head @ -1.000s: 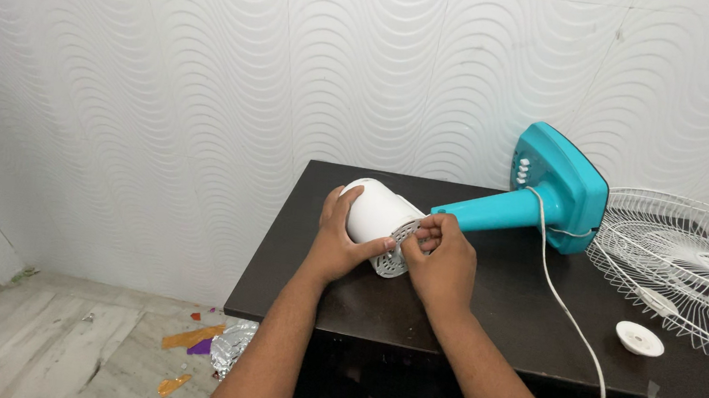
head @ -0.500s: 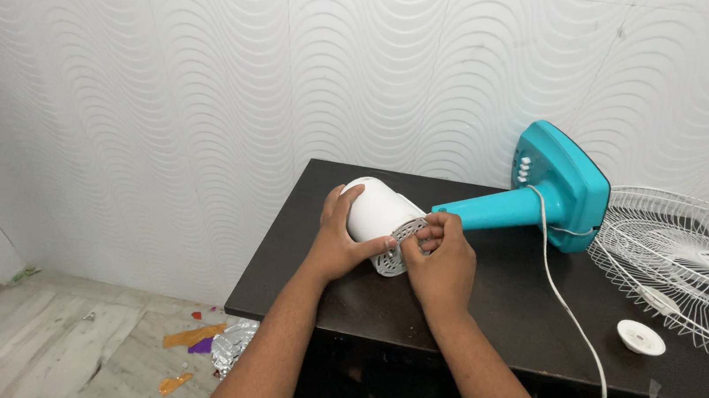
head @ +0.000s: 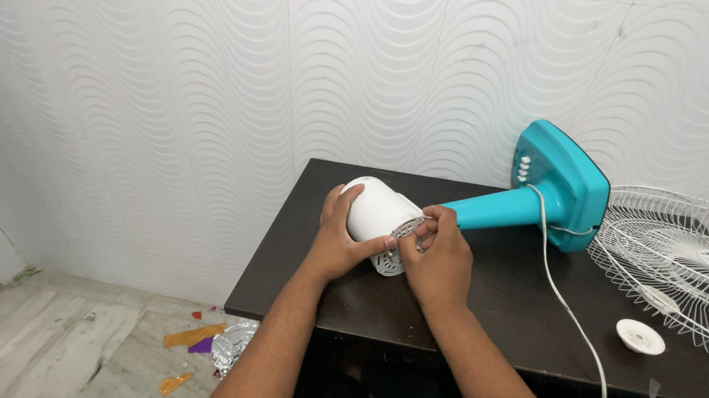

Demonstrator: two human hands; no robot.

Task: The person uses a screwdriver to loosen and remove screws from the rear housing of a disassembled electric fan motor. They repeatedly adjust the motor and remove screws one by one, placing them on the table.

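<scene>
The white motor housing (head: 375,213) of a dismantled fan is being held on its side near the front left corner of the dark table (head: 483,316). It is being cupped by the left hand (head: 339,240), whose fingers are curled round the housing's underside and near end. The right hand (head: 438,260) is being pressed against the perforated end of the housing, its fingertips pinched together on something small there; what is being pinched cannot be told. The teal stem and base (head: 551,190) are being left lying behind the housing, towards the wall. The white cord (head: 565,305) is trailing over the front edge. A wire fan guard (head: 693,269) and a small white cap (head: 639,336) are lying at the right, well apart from the hands. Bare tabletop is showing between the right hand and the cap.
</scene>
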